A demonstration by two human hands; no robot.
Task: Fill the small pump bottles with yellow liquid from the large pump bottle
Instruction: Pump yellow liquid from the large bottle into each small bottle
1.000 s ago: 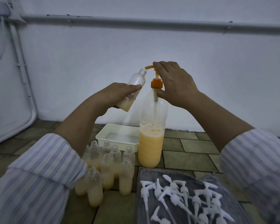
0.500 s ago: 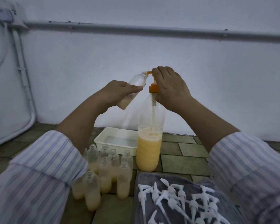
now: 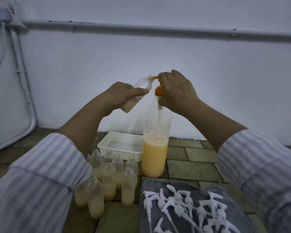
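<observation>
The small bottle (image 3: 138, 93) is held tilted in the air, its open neck up against the orange spout (image 3: 155, 77) of the big bottle (image 3: 155, 148), which stands on the floor (image 3: 191, 163) just right of a white tray (image 3: 107, 143). The left hand (image 3: 121, 96) grips the small bottle round its lower body; a little pale yellow liquid sits in its bottom end. The right hand (image 3: 176, 91) is curled over the pump head (image 3: 158, 91), pressing it down. So the step in hand looks like pumping a dose into this bottle, which seems well short of the level in the filled bottles (image 3: 111, 179) standing in a cluster on the floor near the left sleeve. The next move probably calls for more strokes with the neck kept tight on the spout, since a slip would spill liquid. A heap of white pumps (image 3: 183, 207) lies on a grey cloth (image 3: 151, 184) in front of the big bottle, not yet fitted.
</observation>
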